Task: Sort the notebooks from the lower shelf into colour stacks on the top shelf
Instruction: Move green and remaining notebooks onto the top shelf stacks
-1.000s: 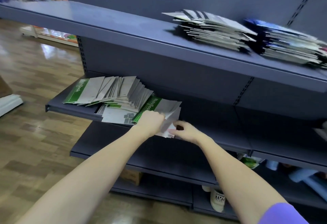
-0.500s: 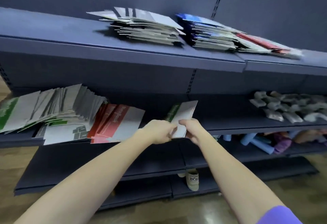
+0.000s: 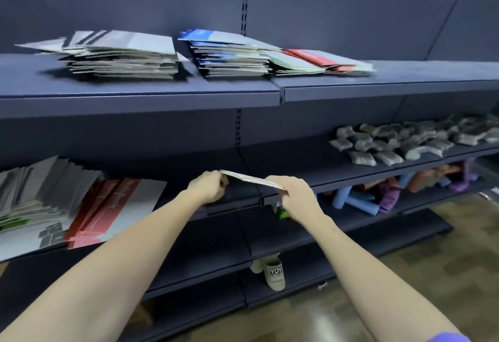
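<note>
Both hands hold one thin notebook point(image 3: 249, 179) edge-on in front of the lower shelf point(image 3: 302, 169); my left hand point(image 3: 208, 186) grips its left end and my right hand point(image 3: 293, 198) its right end. Its cover colour does not show now. On the lower shelf at the left lies a fanned pile of grey and green notebooks point(image 3: 40, 196) with red notebooks point(image 3: 108, 206) on its right side. The top shelf point(image 3: 140, 93) carries a grey stack point(image 3: 121, 56), a blue stack point(image 3: 229, 56), and a low green and red stack point(image 3: 321, 63) to its right.
Grey packets point(image 3: 399, 142) cover the lower shelf's right part. Coloured rolls point(image 3: 378, 196) lie on the shelf beneath. A beige slipper point(image 3: 274, 274) sits on the bottom shelf. Wood-pattern floor point(image 3: 445, 255) shows at the right.
The view has swung right along the shelves. Both hands lifted a green notebook off the lower pile, carried it right and tipped it flat, so it now shows edge-on.
</note>
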Action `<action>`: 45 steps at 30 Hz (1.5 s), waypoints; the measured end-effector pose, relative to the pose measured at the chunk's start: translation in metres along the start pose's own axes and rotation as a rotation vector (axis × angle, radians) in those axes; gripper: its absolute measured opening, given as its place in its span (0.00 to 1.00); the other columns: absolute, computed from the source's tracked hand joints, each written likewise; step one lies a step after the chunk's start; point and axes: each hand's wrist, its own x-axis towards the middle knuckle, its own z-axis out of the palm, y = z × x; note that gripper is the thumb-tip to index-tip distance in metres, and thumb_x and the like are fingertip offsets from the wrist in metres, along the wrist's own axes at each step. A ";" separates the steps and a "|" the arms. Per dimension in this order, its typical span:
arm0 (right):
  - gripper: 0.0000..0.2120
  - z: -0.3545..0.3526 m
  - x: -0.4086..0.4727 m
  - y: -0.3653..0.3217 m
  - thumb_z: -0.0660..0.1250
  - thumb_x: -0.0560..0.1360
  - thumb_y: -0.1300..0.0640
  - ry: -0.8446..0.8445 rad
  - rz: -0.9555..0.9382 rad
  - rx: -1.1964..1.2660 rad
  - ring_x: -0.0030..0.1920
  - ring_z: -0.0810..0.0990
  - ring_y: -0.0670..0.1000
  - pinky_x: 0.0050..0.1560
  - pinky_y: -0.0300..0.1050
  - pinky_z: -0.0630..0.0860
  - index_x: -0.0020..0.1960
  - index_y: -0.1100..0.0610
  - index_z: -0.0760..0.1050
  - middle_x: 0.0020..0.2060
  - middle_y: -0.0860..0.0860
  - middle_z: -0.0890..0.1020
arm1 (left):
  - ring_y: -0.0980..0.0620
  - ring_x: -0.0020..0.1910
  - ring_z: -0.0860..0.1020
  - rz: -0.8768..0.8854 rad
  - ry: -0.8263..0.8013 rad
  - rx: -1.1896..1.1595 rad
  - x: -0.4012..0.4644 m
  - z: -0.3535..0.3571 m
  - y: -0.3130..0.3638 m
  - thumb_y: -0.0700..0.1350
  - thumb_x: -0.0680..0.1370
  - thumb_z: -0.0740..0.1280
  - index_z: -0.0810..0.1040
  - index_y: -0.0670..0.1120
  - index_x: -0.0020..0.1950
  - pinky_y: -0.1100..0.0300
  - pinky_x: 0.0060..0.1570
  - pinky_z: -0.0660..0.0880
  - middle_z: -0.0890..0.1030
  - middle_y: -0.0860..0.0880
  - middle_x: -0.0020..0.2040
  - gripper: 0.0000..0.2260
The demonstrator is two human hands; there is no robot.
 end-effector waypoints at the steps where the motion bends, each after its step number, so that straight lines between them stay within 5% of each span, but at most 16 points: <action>1: 0.29 -0.006 -0.003 0.004 0.59 0.68 0.72 0.053 -0.062 -0.034 0.53 0.79 0.53 0.50 0.42 0.76 0.60 0.47 0.81 0.52 0.46 0.84 | 0.48 0.46 0.78 -0.015 -0.035 -0.043 0.001 0.003 0.005 0.41 0.77 0.61 0.80 0.50 0.49 0.57 0.43 0.76 0.82 0.46 0.54 0.09; 4: 0.33 -0.011 -0.004 0.031 0.61 0.61 0.77 0.129 -0.213 -0.101 0.56 0.81 0.55 0.58 0.43 0.75 0.60 0.54 0.82 0.56 0.49 0.85 | 0.46 0.44 0.79 -0.068 -0.078 -0.044 0.000 0.009 0.018 0.42 0.77 0.63 0.79 0.45 0.43 0.52 0.45 0.77 0.81 0.47 0.44 0.06; 9: 0.32 -0.015 -0.005 0.078 0.61 0.60 0.73 0.105 -0.280 -0.150 0.58 0.80 0.55 0.55 0.54 0.75 0.59 0.52 0.81 0.57 0.47 0.83 | 0.46 0.46 0.79 -0.042 0.016 0.195 -0.007 0.007 0.048 0.42 0.77 0.62 0.76 0.50 0.58 0.52 0.42 0.77 0.80 0.49 0.51 0.11; 13: 0.28 -0.030 -0.013 0.089 0.62 0.58 0.74 0.202 -0.484 -0.196 0.56 0.78 0.54 0.60 0.47 0.69 0.55 0.57 0.82 0.53 0.49 0.83 | 0.47 0.47 0.79 0.039 0.014 -0.028 -0.007 0.012 0.092 0.37 0.78 0.56 0.76 0.49 0.60 0.53 0.46 0.76 0.80 0.50 0.52 0.15; 15: 0.30 -0.033 -0.012 0.098 0.65 0.56 0.77 0.219 -0.588 -0.225 0.57 0.78 0.55 0.60 0.47 0.69 0.55 0.57 0.82 0.54 0.50 0.83 | 0.45 0.49 0.79 0.024 0.007 -0.129 -0.004 0.017 0.117 0.43 0.83 0.54 0.76 0.44 0.58 0.51 0.50 0.75 0.80 0.48 0.53 0.12; 20: 0.30 -0.041 -0.015 0.109 0.64 0.60 0.76 0.237 -0.710 -0.294 0.61 0.77 0.57 0.67 0.55 0.68 0.57 0.55 0.81 0.59 0.52 0.81 | 0.53 0.44 0.77 -0.123 -0.135 -0.395 0.003 0.036 0.157 0.66 0.80 0.57 0.75 0.46 0.57 0.57 0.46 0.73 0.79 0.52 0.48 0.24; 22: 0.32 -0.042 -0.021 0.118 0.65 0.60 0.75 0.230 -0.648 -0.347 0.63 0.75 0.57 0.71 0.58 0.63 0.59 0.53 0.80 0.60 0.52 0.80 | 0.51 0.40 0.78 -0.169 -0.073 -0.479 0.007 0.045 0.158 0.65 0.78 0.63 0.77 0.43 0.53 0.57 0.42 0.74 0.81 0.50 0.45 0.24; 25: 0.36 -0.042 -0.029 0.133 0.70 0.61 0.74 0.236 -0.283 -0.251 0.70 0.68 0.61 0.72 0.60 0.59 0.66 0.53 0.75 0.69 0.57 0.72 | 0.49 0.43 0.78 -0.259 0.002 -0.566 0.006 0.055 0.162 0.61 0.78 0.65 0.73 0.44 0.56 0.55 0.43 0.74 0.81 0.47 0.50 0.21; 27: 0.38 -0.049 -0.036 0.132 0.70 0.70 0.69 0.163 0.050 0.087 0.71 0.65 0.59 0.71 0.54 0.65 0.76 0.53 0.63 0.75 0.55 0.61 | 0.49 0.48 0.78 -0.267 0.024 -0.572 0.005 0.060 0.170 0.59 0.80 0.63 0.69 0.45 0.58 0.53 0.45 0.75 0.78 0.47 0.53 0.18; 29: 0.39 -0.057 -0.038 0.130 0.69 0.76 0.64 0.129 0.303 0.438 0.64 0.71 0.52 0.61 0.43 0.71 0.80 0.53 0.53 0.73 0.49 0.60 | 0.48 0.50 0.77 -0.246 0.067 -0.598 0.006 0.060 0.182 0.56 0.81 0.61 0.66 0.46 0.59 0.51 0.48 0.75 0.76 0.47 0.54 0.15; 32: 0.20 -0.067 -0.027 0.132 0.63 0.78 0.65 0.097 0.459 0.632 0.54 0.78 0.51 0.47 0.40 0.76 0.70 0.55 0.69 0.62 0.51 0.77 | 0.48 0.43 0.75 -0.197 0.162 -0.570 0.009 0.054 0.201 0.53 0.81 0.61 0.66 0.43 0.57 0.53 0.41 0.73 0.76 0.46 0.50 0.14; 35: 0.13 -0.075 -0.012 0.138 0.58 0.75 0.68 0.069 0.639 0.878 0.53 0.82 0.58 0.53 0.64 0.80 0.53 0.56 0.76 0.51 0.56 0.83 | 0.49 0.35 0.71 -0.142 0.255 -0.457 0.011 0.049 0.217 0.50 0.81 0.60 0.65 0.43 0.53 0.54 0.35 0.68 0.76 0.46 0.44 0.11; 38: 0.06 -0.085 -0.005 0.141 0.65 0.76 0.63 0.130 0.670 1.000 0.54 0.82 0.57 0.57 0.64 0.79 0.53 0.56 0.75 0.51 0.54 0.83 | 0.48 0.32 0.70 -0.045 0.305 -0.373 0.012 0.040 0.236 0.48 0.82 0.59 0.63 0.46 0.52 0.55 0.32 0.66 0.77 0.45 0.41 0.07; 42: 0.06 -0.103 -0.001 0.139 0.69 0.77 0.58 0.401 0.630 0.927 0.48 0.79 0.55 0.46 0.51 0.76 0.49 0.54 0.71 0.47 0.54 0.80 | 0.46 0.31 0.72 0.085 0.362 -0.299 0.011 0.018 0.268 0.49 0.83 0.60 0.63 0.46 0.56 0.54 0.30 0.67 0.77 0.46 0.40 0.08; 45: 0.05 -0.125 0.009 0.135 0.71 0.76 0.56 0.525 0.605 0.945 0.49 0.81 0.57 0.49 0.54 0.78 0.47 0.50 0.74 0.45 0.53 0.83 | 0.43 0.32 0.74 0.169 0.428 -0.285 0.012 -0.004 0.287 0.50 0.83 0.60 0.62 0.47 0.53 0.53 0.30 0.68 0.79 0.45 0.40 0.09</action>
